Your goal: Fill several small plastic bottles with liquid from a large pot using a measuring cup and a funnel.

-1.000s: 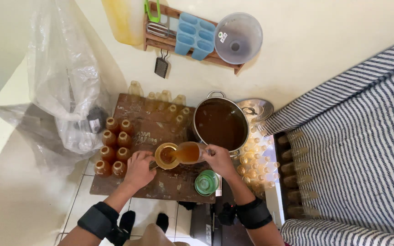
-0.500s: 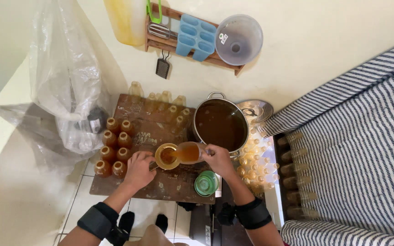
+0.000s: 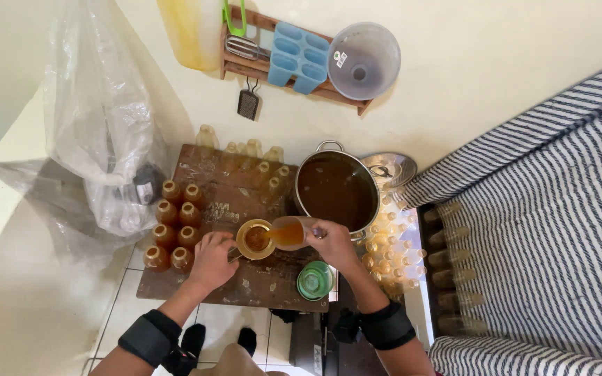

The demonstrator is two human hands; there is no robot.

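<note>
My right hand (image 3: 334, 244) holds a clear cup (image 3: 289, 233) of amber liquid, tilted over a yellow funnel (image 3: 255, 239) that sits on a bottle. My left hand (image 3: 212, 259) grips that bottle just below the funnel; the bottle itself is mostly hidden. Both stand on a worn wooden board (image 3: 259, 278). A large steel pot (image 3: 337, 189) full of brown liquid stands right behind the cup. Several filled amber bottles (image 3: 175, 230) are grouped at the board's left side.
Empty clear bottles (image 3: 256, 157) line the board's far edge, and more (image 3: 391, 240) crowd right of the pot. A green lid (image 3: 314, 280) lies near my right wrist. A pot lid (image 3: 388, 169), a plastic bag (image 3: 102, 132), a wall shelf (image 3: 294, 63) and striped fabric (image 3: 545, 244) surround the spot.
</note>
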